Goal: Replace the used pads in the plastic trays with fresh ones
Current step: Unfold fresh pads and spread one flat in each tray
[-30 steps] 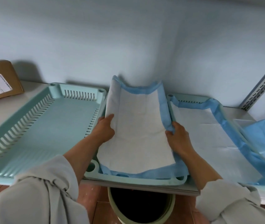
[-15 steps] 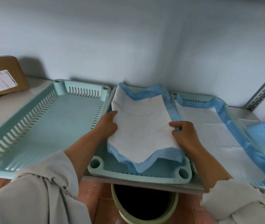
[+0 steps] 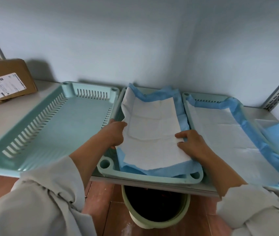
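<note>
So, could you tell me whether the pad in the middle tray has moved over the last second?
Yes. The pad has dropped and flattened into the middle tray; its far edge, earlier reared up against the wall, now lies low by the tray's back rim.

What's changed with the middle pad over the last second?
The middle pad, standing arched up a second ago, has sunk into the middle tray, still rumpled. Left hand and right hand keep hold of its sides. Empty left tray and padded right tray are unchanged.
</note>
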